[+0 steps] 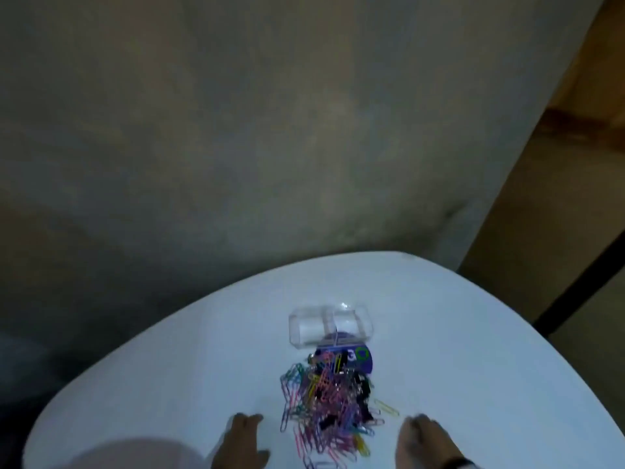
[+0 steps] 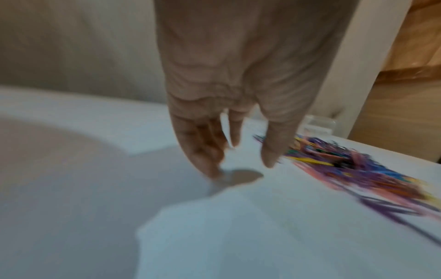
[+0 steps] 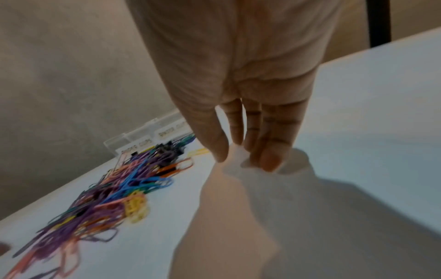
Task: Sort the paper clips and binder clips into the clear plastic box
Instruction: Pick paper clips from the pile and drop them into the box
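Paper labels on the clear plastic box (image 3: 148, 139), right wrist view only.

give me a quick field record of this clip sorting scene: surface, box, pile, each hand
surface: white table
box: clear plastic box, two compartments, looks empty, past the pile
pile: mixed coloured paper clips and black binder clips, loose on the table
left hand: open, holds nothing, left of the pile
right hand: open, holds nothing, right of the pile
sorting: not yet begun

Dim, motion-blurred, soft shadows
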Motion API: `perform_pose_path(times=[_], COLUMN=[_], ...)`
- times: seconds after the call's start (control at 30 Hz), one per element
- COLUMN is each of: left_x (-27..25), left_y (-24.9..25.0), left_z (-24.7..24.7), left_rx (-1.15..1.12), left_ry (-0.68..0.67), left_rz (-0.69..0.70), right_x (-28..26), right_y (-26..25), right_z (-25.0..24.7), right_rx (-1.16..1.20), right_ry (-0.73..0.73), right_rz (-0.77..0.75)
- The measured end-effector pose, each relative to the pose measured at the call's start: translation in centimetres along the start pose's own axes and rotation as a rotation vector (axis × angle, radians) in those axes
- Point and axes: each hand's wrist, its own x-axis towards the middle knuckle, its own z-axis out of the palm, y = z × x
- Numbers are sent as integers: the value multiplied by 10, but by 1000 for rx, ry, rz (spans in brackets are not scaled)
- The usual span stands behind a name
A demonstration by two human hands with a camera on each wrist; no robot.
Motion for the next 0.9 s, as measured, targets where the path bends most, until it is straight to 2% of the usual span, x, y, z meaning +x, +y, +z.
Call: perform_pose_path(times=[0.1, 0.17, 0.23, 0.3, 0.37, 0.43, 0.67, 0.77, 0.9], left_x=[11, 20, 24, 28, 33, 39, 55, 60, 65], left_y=[45, 59, 65, 75, 81, 86, 93, 91, 89], left_z=[-9, -1, -2, -6, -5, -2, -5, -7, -10], left_rx=[-124, -113, -93, -3, 128, 195, -47, -12, 0], left_ry=[53, 81, 92, 77, 25, 14, 133, 177, 164], left_rz=[87, 105, 96, 136, 141, 124, 104, 126, 132], right_x=[-1, 2, 2, 0, -1, 2, 16, 23, 34], right_y=[-49, -58, -64, -81, -95, -104, -114, -114, -116], right_z=[-4, -2, -9, -15, -10, 0, 7, 1, -10], right_rx=[113, 103, 22, -145, -305, -383, -299, -292, -203], right_ry=[-142, -130, -129, -101, -136, -182, -89, -80, -140], right_rz=[-168, -227, -273, -419, -529, -550, -580, -591, -568])
